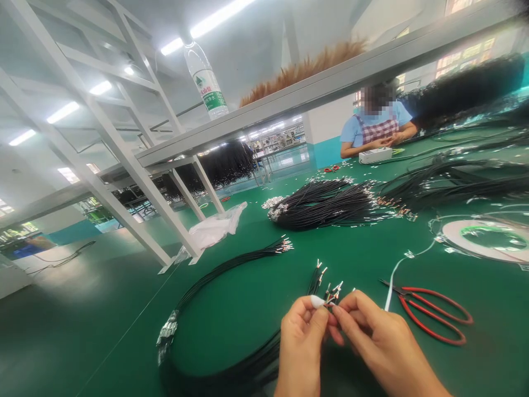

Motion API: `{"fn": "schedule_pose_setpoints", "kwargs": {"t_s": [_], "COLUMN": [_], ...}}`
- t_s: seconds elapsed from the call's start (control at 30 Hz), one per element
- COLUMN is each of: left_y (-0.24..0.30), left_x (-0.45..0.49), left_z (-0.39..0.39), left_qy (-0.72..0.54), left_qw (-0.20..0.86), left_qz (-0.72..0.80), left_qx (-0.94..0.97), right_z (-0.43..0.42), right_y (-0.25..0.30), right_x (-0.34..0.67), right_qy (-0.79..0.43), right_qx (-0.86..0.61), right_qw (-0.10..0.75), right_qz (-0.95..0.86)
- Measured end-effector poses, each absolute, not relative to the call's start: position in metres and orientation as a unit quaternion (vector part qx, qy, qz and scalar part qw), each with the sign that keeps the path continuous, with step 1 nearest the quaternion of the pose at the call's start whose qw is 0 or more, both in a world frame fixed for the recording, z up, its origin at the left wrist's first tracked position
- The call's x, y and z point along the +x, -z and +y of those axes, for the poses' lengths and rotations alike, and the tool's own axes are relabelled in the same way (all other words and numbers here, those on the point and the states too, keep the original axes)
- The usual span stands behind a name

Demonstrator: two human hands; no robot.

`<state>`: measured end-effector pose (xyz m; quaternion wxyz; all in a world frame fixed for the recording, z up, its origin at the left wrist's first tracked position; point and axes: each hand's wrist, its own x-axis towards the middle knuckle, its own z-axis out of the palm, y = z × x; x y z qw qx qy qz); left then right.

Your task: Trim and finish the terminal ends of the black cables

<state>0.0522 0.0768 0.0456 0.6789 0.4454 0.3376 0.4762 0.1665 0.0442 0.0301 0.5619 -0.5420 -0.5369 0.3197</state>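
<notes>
My left hand [301,336] and my right hand [374,328] meet at the lower middle, fingertips pinched together. Between them are the stripped ends of thin black cables [318,278], with small white and orange wire tips. One finger of the left hand wears a white cover [317,301]. The right fingertips press on a wire end; the exact grip is partly hidden. From my hands the black cable bundle [215,377] curves left and back, with silvery bands [167,331] around it and bare ends [284,245] beyond. Red-handled scissors [433,314] lie right of my right hand.
A white reel [450,234] of tape lies at the right. Behind are piles of black cables [326,204] and a plastic bag [215,229] by the white metal rack [136,204]. A water bottle [206,82] stands on its shelf. Across the green table [124,309] a person [378,129] works.
</notes>
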Motion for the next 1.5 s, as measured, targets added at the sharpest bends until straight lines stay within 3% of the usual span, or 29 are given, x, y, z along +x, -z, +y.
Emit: {"fn": "schedule_pose_setpoints", "kwargs": {"t_s": [0.9,1.23,1.5], "left_y": [-0.04,-0.041,-0.043], "left_x": [0.049,0.049,0.046], "left_z": [0.077,0.076,0.073], "left_qy": [-0.444,-0.414,-0.396], "left_qw": [0.652,0.676,0.72], "left_qz": [0.354,0.352,0.298], "left_qx": [0.503,0.497,0.486], "right_z": [0.046,0.046,0.042], "right_y": [-0.028,-0.031,-0.04], "right_x": [0.172,0.186,0.185], "right_qy": [-0.356,-0.425,-0.509], "right_qx": [-0.52,-0.48,-0.47], "right_qw": [0.545,0.524,0.551], "right_qz": [-0.552,-0.561,-0.465]}}
